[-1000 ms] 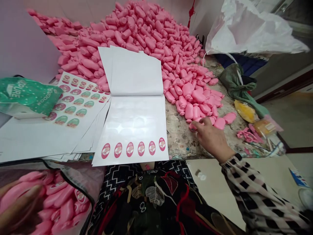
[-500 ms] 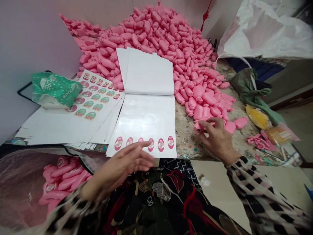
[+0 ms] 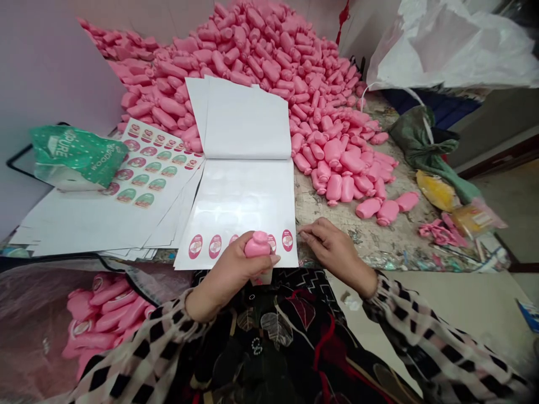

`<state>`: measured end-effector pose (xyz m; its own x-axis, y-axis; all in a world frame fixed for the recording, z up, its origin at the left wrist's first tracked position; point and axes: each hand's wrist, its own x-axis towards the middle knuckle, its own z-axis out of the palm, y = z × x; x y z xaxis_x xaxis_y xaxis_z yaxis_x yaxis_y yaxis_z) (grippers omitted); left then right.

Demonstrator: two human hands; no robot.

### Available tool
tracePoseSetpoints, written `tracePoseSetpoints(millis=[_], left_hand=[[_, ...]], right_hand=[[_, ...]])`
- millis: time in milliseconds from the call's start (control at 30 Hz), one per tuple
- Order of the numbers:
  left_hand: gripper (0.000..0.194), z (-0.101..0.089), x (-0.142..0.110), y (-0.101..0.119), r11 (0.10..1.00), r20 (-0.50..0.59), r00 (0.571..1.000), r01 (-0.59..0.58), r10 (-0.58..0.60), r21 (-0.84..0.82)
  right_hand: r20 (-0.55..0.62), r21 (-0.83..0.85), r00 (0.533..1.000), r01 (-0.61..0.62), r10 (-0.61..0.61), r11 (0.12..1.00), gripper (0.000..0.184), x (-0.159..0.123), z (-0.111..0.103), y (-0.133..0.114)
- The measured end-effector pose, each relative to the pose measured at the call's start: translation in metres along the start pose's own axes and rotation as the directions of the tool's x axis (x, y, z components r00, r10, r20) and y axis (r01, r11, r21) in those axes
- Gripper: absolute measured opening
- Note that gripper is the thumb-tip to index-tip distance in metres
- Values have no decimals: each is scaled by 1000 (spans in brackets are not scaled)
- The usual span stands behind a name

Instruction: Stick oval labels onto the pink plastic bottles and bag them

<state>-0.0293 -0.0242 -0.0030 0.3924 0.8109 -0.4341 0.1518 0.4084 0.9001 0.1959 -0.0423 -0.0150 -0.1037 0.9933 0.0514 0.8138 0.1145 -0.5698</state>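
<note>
From where I'm standing, the L hand (image 3: pixel 227 275) is gripping a pink bottle (image 3: pixel 257 246) upright, neck up, over the near edge of the label sheet (image 3: pixel 248 185). The R hand (image 3: pixel 334 249) is hovering by the sheet's R edge, fingers curling in twd the thumb; can't tell if they're pinching anything. Both arms are wearing checked sleeves (image 3: pixel 442 331).

A row of oval labels (image 3: pixel 287 240) is running along the sheet's near edge, partly hidden behind the bottle & L hand; glossy white backing is showing beyond. Past its far edge, blank white paper (image 3: pixel 248 123) is lying flat.

L of the sheet, a stack of papers (image 3: pixel 96 224) is spreading out w/ a pink-and-green sticker page (image 3: pixel 145 179) on top & a green packet (image 3: pixel 78 157) overlapping that. Nearer, below the stack, a clear bag (image 3: pixel 33 314) is holding more bottles.

Behind the sheet, a big heap of pink bottles (image 3: pixel 261 50) is covering much of the table (image 3: pixel 309 202) & spilling down the R side. Farther R, a yellow packet (image 3: pixel 438 191) is lying near pink scraps (image 3: pixel 442 230).
</note>
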Motion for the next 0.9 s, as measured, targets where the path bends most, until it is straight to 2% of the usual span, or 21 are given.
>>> tracePoseSetpoints(millis=[33,67,133,233,367,467,633,800,900], left_hand=[[24,0,0,2,972,-31,995,-81,90,221],[19,0,1,2,892,-13,983,-159,181,424],[17,1,1,2,667,125,945,-304,303,680],[41,6,3,-3,408,296,899,-414,322,814],[54,12,6,-10,222,366,905,-411,218,884],[54,14,7,-11,157,389,900,-420,196,894],[57,11,7,-13,147,384,905,-412,184,899],[59,10,8,-15,145,384,902,-414,196,899],[57,10,8,-14,144,392,900,-421,192,896]], right_hand=[[-5,-37,1000,-8,8,999,22,2,5,5],[-8,-70,1000,-6,6,998,20,4,10,7],[-21,-121,1000,3,-5,993,18,6,16,8],[-45,-198,999,11,-20,980,18,7,18,4],[-10,-278,998,54,-60,959,19,11,13,1],[33,-292,995,96,-90,952,18,14,9,4],[82,-206,989,136,-121,969,15,18,6,13],[76,-26,996,53,-51,998,12,15,12,15],[25,-3,1000,-3,3,1000,15,10,16,8]])
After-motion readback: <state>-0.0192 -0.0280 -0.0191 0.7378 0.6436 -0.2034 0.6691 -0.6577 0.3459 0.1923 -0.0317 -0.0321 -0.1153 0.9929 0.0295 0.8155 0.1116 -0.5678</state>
